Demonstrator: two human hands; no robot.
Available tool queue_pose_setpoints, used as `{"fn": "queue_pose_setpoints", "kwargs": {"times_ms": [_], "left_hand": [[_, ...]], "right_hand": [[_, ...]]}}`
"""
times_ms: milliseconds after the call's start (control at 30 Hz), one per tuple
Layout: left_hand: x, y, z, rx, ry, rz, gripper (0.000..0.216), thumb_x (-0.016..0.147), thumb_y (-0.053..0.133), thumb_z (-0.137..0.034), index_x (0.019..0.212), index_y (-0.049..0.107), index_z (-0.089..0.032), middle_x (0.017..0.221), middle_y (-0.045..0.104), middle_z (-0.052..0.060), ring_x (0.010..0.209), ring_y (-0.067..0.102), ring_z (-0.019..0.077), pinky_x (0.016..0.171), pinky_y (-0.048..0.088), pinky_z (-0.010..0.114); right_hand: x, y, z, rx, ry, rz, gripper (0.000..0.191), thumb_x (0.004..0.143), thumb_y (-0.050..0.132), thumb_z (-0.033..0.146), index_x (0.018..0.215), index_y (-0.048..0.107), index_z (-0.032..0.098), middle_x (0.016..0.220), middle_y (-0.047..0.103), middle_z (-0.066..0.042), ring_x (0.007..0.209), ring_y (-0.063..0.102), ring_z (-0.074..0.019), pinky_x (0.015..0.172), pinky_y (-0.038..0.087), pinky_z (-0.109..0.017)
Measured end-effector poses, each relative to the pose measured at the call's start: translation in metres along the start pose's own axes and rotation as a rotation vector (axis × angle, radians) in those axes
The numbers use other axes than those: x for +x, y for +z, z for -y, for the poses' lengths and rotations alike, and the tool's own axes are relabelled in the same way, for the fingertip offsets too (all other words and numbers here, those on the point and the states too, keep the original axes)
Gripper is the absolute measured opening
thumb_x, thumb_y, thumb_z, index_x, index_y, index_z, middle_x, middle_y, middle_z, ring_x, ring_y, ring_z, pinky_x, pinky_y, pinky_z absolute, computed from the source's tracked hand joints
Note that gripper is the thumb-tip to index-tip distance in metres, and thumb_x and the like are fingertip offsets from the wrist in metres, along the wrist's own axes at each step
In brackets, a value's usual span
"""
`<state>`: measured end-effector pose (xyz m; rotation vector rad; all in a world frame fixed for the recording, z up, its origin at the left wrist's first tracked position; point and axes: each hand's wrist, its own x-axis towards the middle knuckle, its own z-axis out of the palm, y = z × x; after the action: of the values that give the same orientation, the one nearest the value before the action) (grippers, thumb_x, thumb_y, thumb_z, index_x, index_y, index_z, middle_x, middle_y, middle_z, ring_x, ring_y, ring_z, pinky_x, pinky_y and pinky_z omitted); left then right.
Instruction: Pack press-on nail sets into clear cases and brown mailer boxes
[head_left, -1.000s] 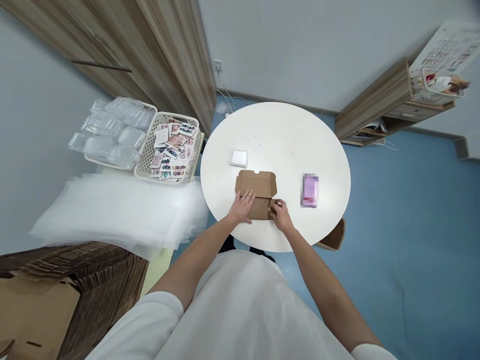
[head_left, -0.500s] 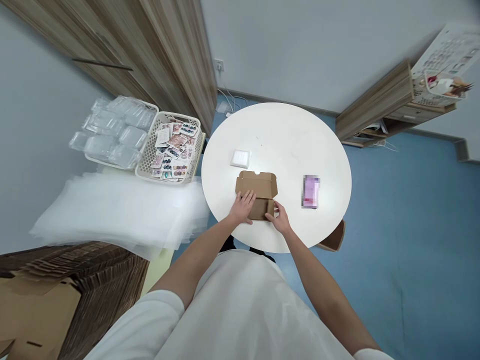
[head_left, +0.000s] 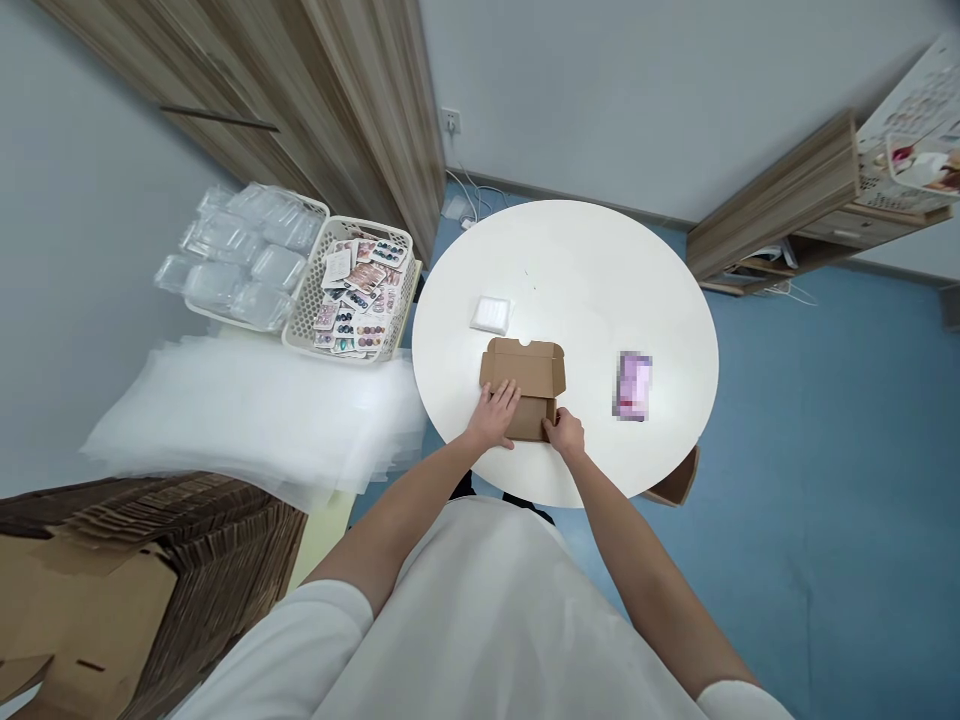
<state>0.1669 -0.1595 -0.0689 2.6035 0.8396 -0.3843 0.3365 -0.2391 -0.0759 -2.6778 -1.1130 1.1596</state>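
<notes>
An open brown cardboard box (head_left: 526, 366) lies on the white round table, its lid folded back away from me. My left hand (head_left: 495, 414) rests with fingers stretched out over the box's left side, partly hiding it. At the right end, my right hand (head_left: 567, 434) grips the side wall, thumb inside and fingers curled outside. Past the box, to the left, is a small white translucent packet (head_left: 492, 315). A pink and purple blurred-out item (head_left: 634, 386) lies to the right of my right hand.
Left of the table (head_left: 600, 260) stand a basket of clear plastic cases (head_left: 247, 255) and a basket of patterned cards (head_left: 360, 300). Nearer are white translucent sheets (head_left: 255, 410) and stacked flat cardboard (head_left: 217, 560). A wooden cabinet (head_left: 780, 200) stands at the right wall.
My right hand's fingers have closed further round the box's right wall. The left hand stays on the left side. The whole view has shifted slightly.
</notes>
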Motion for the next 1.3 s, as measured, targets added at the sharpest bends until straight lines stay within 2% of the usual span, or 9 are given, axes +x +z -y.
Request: {"fn": "queue_pose_setpoints", "kwargs": {"times_ms": [300,500,567,667,800,900,1033,1200,1300], "left_hand": [[0.002,-0.001,-0.006,-0.014,-0.003,-0.027,0.112,0.051,0.071,-0.051,0.139,0.014,-0.010,0.145,0.009,0.017,0.133,-0.002,0.0323,0.105,-0.001,0.052],[-0.017,-0.003,-0.007,-0.093,0.042,-0.182,0.093,0.067,0.059,-0.053,0.139,0.016,-0.013,0.146,0.008,0.015,0.134,0.000,0.0294,0.106,0.001,0.049],[-0.030,-0.001,-0.005,-0.190,-0.038,-0.257,0.082,0.074,0.051,-0.051,0.139,0.017,-0.014,0.146,0.008,0.015,0.134,0.002,0.0300,0.106,0.005,0.050],[-0.046,0.006,-0.001,-0.459,-0.329,-0.352,0.075,0.080,0.044,-0.049,0.138,0.015,-0.012,0.145,0.009,0.017,0.133,0.012,0.0302,0.105,0.016,0.048],[-0.048,0.012,0.003,-0.929,-0.550,-0.204,0.066,0.082,0.041,-0.048,0.136,0.023,-0.013,0.137,0.033,0.018,0.119,0.043,0.0257,0.094,0.038,0.039],[-0.038,0.009,-0.001,-1.103,-0.419,-0.083,0.049,0.085,0.037,-0.040,0.128,0.039,-0.018,0.126,0.049,0.011,0.111,0.050,0.0220,0.092,0.041,0.038],[-0.021,0.001,-0.015,-1.109,-0.267,-0.051,0.042,0.085,0.034,-0.031,0.125,0.043,-0.022,0.123,0.053,0.004,0.109,0.051,0.0175,0.093,0.040,0.035],[-0.006,0.003,-0.026,-0.980,-0.284,-0.042,0.043,0.085,0.034,-0.029,0.127,0.040,-0.019,0.122,0.054,0.007,0.108,0.052,0.0184,0.090,0.042,0.035],[-0.006,0.009,-0.026,-0.915,-0.398,-0.052,0.045,0.086,0.036,-0.036,0.125,0.040,-0.015,0.125,0.051,0.012,0.110,0.051,0.0220,0.088,0.043,0.034]], "right_hand": [[0.000,-0.004,0.007,-0.139,0.052,-0.009,0.014,0.077,0.045,0.029,0.087,0.049,0.020,0.084,0.060,-0.008,0.076,0.058,-0.0218,0.058,0.040,-0.029],[-0.005,-0.007,-0.001,-0.035,0.117,-0.031,0.023,0.078,0.045,0.035,0.094,0.049,0.020,0.086,0.061,-0.009,0.080,0.059,-0.0226,0.062,0.042,-0.031],[-0.008,-0.006,-0.005,0.045,0.111,-0.034,0.033,0.077,0.046,0.040,0.102,0.048,0.020,0.089,0.061,-0.008,0.082,0.058,-0.0229,0.065,0.044,-0.032],[-0.016,-0.003,-0.010,0.200,0.069,-0.098,0.054,0.073,0.048,0.049,0.116,0.042,0.018,0.104,0.057,-0.011,0.093,0.056,-0.0238,0.072,0.045,-0.034],[-0.030,0.004,-0.015,0.507,-0.023,-0.119,0.062,0.072,0.050,0.048,0.123,0.039,0.015,0.117,0.050,-0.013,0.096,0.055,-0.0208,0.078,0.045,-0.030],[-0.037,0.005,-0.018,0.681,-0.114,-0.052,0.049,0.074,0.049,0.042,0.115,0.048,0.017,0.110,0.056,-0.010,0.089,0.057,-0.0192,0.076,0.046,-0.030],[-0.038,0.000,-0.028,0.670,-0.082,-0.138,0.045,0.075,0.049,0.038,0.114,0.049,0.016,0.111,0.055,-0.010,0.095,0.055,-0.0193,0.080,0.045,-0.030],[-0.038,-0.004,-0.043,0.610,0.002,-0.153,0.058,0.075,0.049,0.039,0.126,0.036,0.015,0.119,0.047,-0.012,0.104,0.050,-0.0198,0.087,0.041,-0.030],[-0.041,-0.001,-0.045,0.590,-0.013,-0.142,0.064,0.075,0.048,0.042,0.130,0.030,0.015,0.121,0.044,-0.013,0.107,0.048,-0.0204,0.089,0.040,-0.031]]}}
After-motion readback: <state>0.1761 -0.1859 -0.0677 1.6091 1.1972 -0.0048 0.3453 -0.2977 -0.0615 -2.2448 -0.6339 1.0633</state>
